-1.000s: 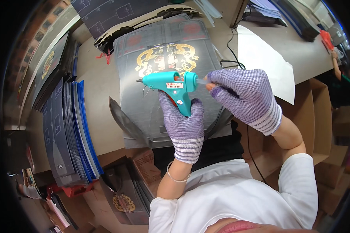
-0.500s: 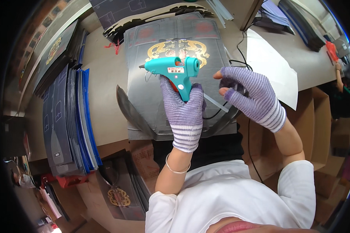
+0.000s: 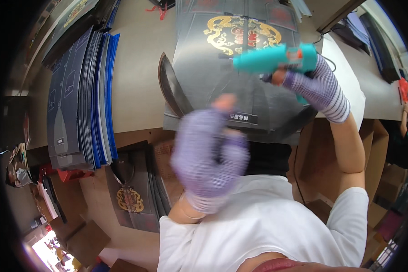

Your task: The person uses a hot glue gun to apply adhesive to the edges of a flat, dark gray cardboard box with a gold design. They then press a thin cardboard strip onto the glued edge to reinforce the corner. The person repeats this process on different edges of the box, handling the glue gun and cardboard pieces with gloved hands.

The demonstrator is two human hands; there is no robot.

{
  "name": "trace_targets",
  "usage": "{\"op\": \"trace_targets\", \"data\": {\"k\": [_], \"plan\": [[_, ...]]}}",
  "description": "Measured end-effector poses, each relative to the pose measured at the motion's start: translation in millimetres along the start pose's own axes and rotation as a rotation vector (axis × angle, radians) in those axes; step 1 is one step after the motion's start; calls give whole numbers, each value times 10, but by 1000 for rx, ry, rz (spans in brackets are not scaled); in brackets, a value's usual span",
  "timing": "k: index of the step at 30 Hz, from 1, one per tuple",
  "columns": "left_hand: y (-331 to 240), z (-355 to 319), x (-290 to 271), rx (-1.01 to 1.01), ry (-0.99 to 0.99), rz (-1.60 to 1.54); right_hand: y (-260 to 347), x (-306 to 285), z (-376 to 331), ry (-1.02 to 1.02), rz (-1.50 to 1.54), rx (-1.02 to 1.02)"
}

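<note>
My right hand, in a purple-and-white striped fingerless glove, is closed round a teal hot glue gun. The gun's nozzle points left over a dark grey printed bag that lies flat and bears a gold and red emblem. Lower down, my left hand, gloved alike, is blurred by motion. Its thumb and forefinger show apart, with nothing seen between them. A dark curved strip rises at the bag's left edge; another dark strip bends at its lower right, under my right hand.
Upright blue and dark folded bags stand at the table's left. More printed bags hang below its edge. White paper lies at the right, above an open cardboard box. Another person's arm shows at the far right.
The glue gun has passed from my left hand to my right and moved right. My left hand has let go and drawn back toward my body. The view has shifted.
</note>
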State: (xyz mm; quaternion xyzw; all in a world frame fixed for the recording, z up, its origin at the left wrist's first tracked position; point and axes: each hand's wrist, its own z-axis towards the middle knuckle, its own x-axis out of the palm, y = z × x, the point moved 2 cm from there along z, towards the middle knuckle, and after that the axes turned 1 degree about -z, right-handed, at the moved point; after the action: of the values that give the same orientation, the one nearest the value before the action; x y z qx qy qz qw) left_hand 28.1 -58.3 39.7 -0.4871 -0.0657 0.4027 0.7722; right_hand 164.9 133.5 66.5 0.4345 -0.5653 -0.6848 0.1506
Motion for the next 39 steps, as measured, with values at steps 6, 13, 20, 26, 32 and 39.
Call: {"op": "trace_targets", "data": {"k": [6,13,20,26,32,39], "plan": [[636,127,-380,-84,-175,380,-38,452,61,179,-323,-190],[819,355,-183,-145,-93,145,-112,473,125,11,-486,-343],[934,440,-88,-179,51,222,-230,252,163,-11,-350,-149],[953,450,-55,-219,74,206,-124,445,71,139,-650,-339],[1021,390,-101,-247,43,215,-166,320,178,-133,-661,-107],[986,503,44,-168,215,140,-146,365,3,34,-468,-367]]}}
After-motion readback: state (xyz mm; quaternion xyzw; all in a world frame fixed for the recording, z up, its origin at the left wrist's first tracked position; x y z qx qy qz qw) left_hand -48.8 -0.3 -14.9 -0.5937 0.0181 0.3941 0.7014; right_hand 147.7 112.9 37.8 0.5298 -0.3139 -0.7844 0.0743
